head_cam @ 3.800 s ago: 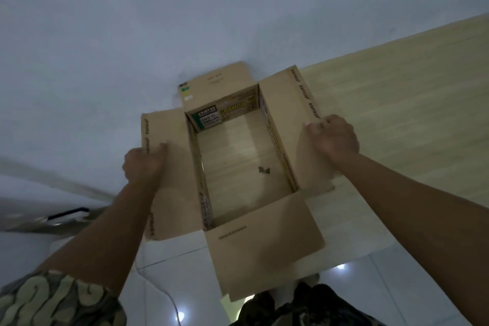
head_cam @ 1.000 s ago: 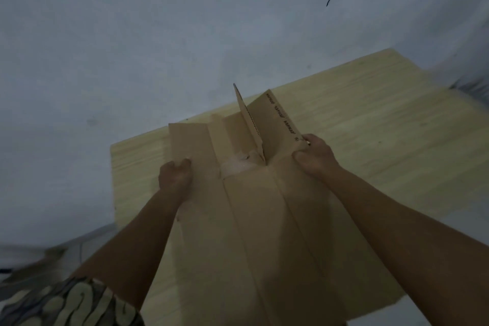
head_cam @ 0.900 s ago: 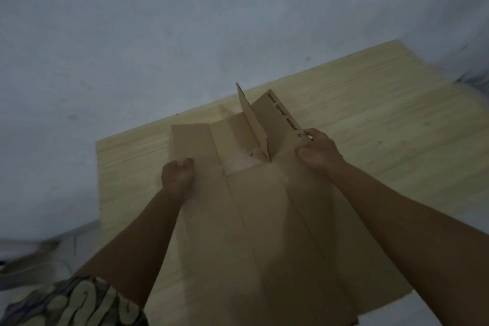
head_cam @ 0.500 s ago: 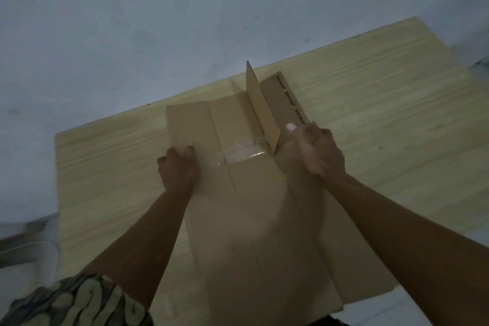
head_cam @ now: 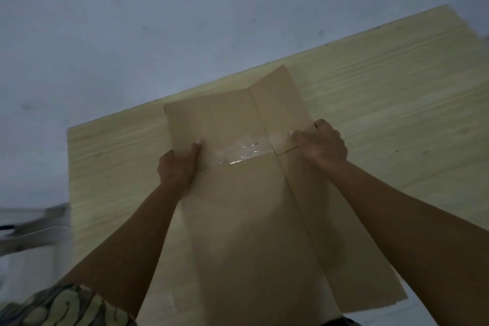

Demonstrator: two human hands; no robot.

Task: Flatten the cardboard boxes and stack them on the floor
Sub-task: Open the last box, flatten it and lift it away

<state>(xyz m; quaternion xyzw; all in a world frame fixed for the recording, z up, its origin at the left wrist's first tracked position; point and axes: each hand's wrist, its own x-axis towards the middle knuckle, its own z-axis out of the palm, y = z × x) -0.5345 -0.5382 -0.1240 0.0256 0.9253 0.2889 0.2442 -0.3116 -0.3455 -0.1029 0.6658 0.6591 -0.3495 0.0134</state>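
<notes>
Half a second ago one far flap was standing upright near the right hand; now it is folded down, and the whole cardboard box [head_cam: 254, 209] is seen lying almost flat. Only a slight ridge is left along the crease at the far end.

Behind everything a grey wall [head_cam: 158, 21] is seen, and below it a pale wooden table [head_cam: 383, 103] on which the box is spread, with its near edge hanging over the table edge toward the person. On the far half of the box a patch of clear tape [head_cam: 243, 151] is seen across the seam, shining a little.

The box is held at both sides. The left hand [head_cam: 177, 167] is placed on the left edge of the box, with the thumb laid on top of the cardboard and the fingers under it, so the edge is gripped. The right hand [head_cam: 321, 144] is curled on the right edge near the tape, and the cardboard is pinched or pressed there; the fingertips are hidden, so it cannot be told exactly. A patterned sleeve [head_cam: 66, 307] is seen at the lower left.

The flattening step is judged to be nearly finished. For the next move, the last ridge probably needs to be pressed down, and then the flat box must be lifted by both edges and laid on the floor, which is barely visible here.
</notes>
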